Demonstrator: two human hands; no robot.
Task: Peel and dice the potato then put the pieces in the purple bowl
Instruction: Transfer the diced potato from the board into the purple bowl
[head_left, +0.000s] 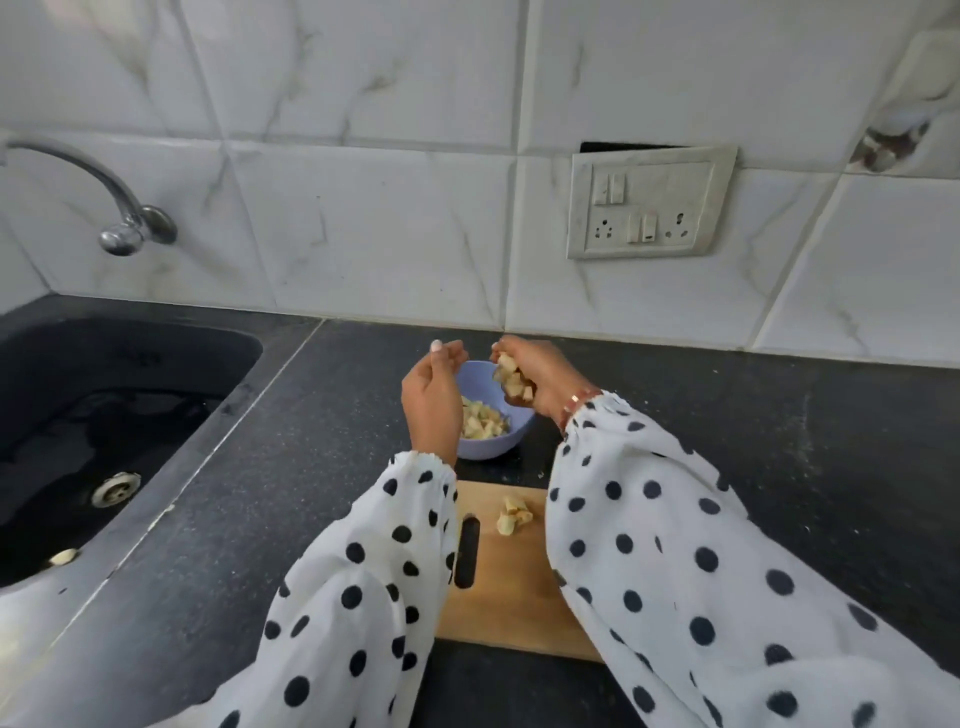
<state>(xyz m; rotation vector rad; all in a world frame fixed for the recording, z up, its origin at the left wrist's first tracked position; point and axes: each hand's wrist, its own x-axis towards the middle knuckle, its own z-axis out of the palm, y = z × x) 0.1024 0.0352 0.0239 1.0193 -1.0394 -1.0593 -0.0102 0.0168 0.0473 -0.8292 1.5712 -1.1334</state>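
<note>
**kitchen_newb:** Dark speckled desk (727, 467) under white marble tiles, sink (104, 415) off to the left, wooden cutting board (509, 587) in front. The purple bowl (488, 441) sits on the desk just beyond the board, already part full of diced potato pieces (483, 423). The right hand (535, 379) is right over the far rim with its grip curled round a clump of dice (514, 382). The left hand (431, 395) hangs over the near-left rim, fingers loosely bent, nothing in it as far as I can see. Any tips for dumping these without making a mess?

**spudmaster:** Looks like you're nearly done tbh. I'd drop that right hand lower into the bowl before loosening the grip, so the cubes slide off instead of bouncing over the rim onto the desk. Open the fingers gradually, little finger side first. Wet potato sticks to skin, so use the free left hand to brush off the stragglers, or cup it along the rim as a guard.

**kitchen_newb:** There are a few leftover pieces (513, 515) on the board near its far edge too.

**spudmaster:** Yep, one more trip for those. Maybe pull the bowl against the board and sweep them in. Can't tell if any peel is mixed in, so check first.
</note>
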